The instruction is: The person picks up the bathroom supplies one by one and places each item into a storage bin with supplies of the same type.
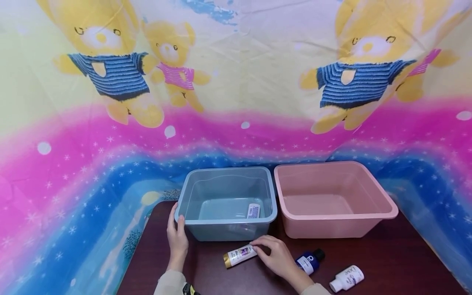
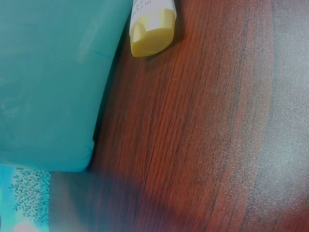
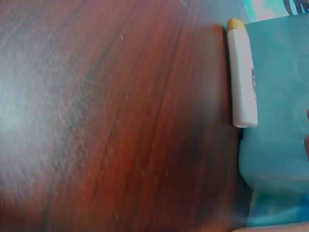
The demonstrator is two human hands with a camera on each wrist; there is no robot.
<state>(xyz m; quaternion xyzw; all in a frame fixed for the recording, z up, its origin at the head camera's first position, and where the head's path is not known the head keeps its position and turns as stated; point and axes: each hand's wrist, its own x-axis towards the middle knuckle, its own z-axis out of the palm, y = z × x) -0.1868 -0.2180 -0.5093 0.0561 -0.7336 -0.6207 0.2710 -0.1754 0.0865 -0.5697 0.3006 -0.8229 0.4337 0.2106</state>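
Observation:
My left hand [image 1: 178, 237] holds the front left corner of a blue plastic basin [image 1: 228, 222], thumb on the front side and fingers along the left. Just in front of that basin, a white bottle with a gold cap [image 1: 239, 256] lies on its side. Over the bottle's right end is my right hand [image 1: 276, 256], its thumb and forefinger apart. The right wrist view shows the white bottle [image 3: 243, 77] lying against the basin, with fingertips [image 3: 307, 135] only at the right edge, apart from it. The left wrist view catches the gold cap [image 2: 153, 36] but no hand.
A pink basin [image 1: 337, 216] stands right of the blue one. Inside the blue basin lies a small white labelled container [image 1: 253, 211]. A dark blue bottle with a black cap [image 1: 309, 262] and a white Dove bottle [image 1: 347, 278] lie on the brown table [image 1: 206, 282].

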